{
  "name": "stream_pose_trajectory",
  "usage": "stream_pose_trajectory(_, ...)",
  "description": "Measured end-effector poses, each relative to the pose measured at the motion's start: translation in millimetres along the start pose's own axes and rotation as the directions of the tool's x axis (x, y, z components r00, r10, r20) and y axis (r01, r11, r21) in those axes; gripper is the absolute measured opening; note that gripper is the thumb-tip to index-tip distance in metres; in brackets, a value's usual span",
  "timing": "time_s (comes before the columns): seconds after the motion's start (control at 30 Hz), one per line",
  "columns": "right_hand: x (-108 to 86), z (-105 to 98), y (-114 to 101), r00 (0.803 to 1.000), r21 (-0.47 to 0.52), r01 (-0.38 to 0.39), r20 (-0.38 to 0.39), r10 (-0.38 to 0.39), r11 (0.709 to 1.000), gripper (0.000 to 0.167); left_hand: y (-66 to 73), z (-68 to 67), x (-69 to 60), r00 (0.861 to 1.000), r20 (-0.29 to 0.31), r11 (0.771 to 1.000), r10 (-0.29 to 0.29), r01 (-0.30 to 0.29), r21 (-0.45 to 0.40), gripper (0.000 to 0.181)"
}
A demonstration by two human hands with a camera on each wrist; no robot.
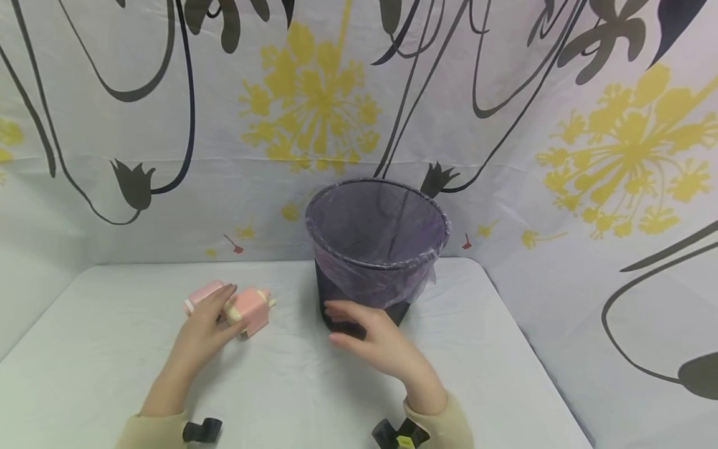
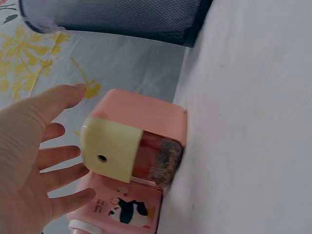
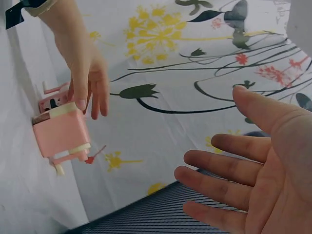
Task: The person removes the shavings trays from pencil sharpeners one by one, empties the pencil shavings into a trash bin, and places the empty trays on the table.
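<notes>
Patterned cloth (image 1: 224, 193), pale, with yellow dandelion heads (image 1: 311, 100) and dark stems and blossoms, backing a white-covered surface (image 1: 269, 393).

Item: crank pencil sharpener, peach (image 1: 255, 308), on the surface, left of centre. Cream front panel (image 2: 109, 151) with a round dark hole (image 2: 102, 158); clear drawer (image 2: 168, 161) holding what appear to be shavings; cream crank handle (image 3: 59, 168) at the opposite end.

Item: second pencil sharpener, pink (image 1: 202, 294), just beside the first on its left. Panda picture (image 2: 129, 212) on one face; whether the two touch cannot be told.

Left hand (image 1: 207, 324): at the sharpeners, fingers apart and thumb well spread, gripping neither; contact with them cannot be told for certain.

Right hand (image 1: 376, 337): in front of the bin, wide, fingers extended and separated, palm turned towards the left hand, holding nothing.

Item: waste bin (image 1: 331, 290), black mesh, upright at the rear of the surface, right of the sharpeners. Translucent purple liner (image 1: 381, 280) folded over the rim.

Also present: two beige sleeves (image 1: 154, 431), each with a small black device (image 1: 203, 430) at the wrist.
</notes>
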State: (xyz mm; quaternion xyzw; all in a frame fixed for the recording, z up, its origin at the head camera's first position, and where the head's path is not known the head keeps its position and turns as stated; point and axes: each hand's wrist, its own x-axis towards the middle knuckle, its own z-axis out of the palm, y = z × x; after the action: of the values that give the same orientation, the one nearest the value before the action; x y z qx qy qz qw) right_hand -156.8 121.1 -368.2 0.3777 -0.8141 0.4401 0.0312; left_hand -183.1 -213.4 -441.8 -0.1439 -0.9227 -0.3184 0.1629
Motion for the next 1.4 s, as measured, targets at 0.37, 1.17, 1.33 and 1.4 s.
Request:
stream_pose_trajectory(0.37,3.9,13,6,0.999,-0.04,-0.037,0.029,0.038,0.998,0.06,-6.4,10.0,0.1,0.998,0.03,0.998,-0.057,0.058,-0.015,0.067)
stream_pose_trajectory(1.17,2.8,27,7,0.997,-0.114,-0.075,0.028,0.078,0.991,0.078,-13.6,20.8,-2.6,0.986,0.023,0.966,-0.163,0.165,-0.198,0.086)
stream_pose_trajectory(1.33,2.7,28,5,0.995,-0.137,-0.086,0.032,0.091,0.987,0.083,-14.1,20.0,-2.5,0.984,0.035,0.954,-0.174,0.177,-0.242,0.088)
stream_pose_trajectory(1.4,2.7,29,5,0.995,-0.143,-0.084,0.035,0.09,0.986,0.085,-14.3,19.7,-2.6,0.984,0.034,0.952,-0.173,0.176,-0.251,0.088)
